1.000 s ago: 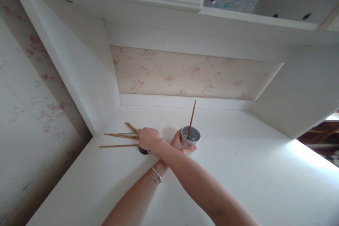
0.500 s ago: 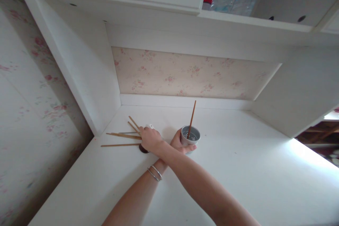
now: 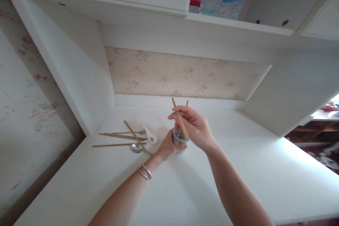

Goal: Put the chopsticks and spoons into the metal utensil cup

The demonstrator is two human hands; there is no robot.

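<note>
About four loose chopsticks [image 3: 120,136], two metal spoons [image 3: 139,148] and one ceramic spoon [image 3: 150,136] lay on the white table [image 3: 238,169]. The left hand [image 3: 167,147] was wrapped around one small metal cup [image 3: 179,139]. Above it, the right hand [image 3: 196,127], fingers pinched together, held one chopstick [image 3: 180,120] slanting into the cup, beside another already standing there.

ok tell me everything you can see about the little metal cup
The metal cup is a small grey round holder, looking like steel, with small holes inside near the bottom. It stands upright on the white desk, mostly hidden by hands. The left hand grips its side; the right hand holds a wooden chopstick slanting into its mouth. Another chopstick's tip shows behind the right hand.
</note>
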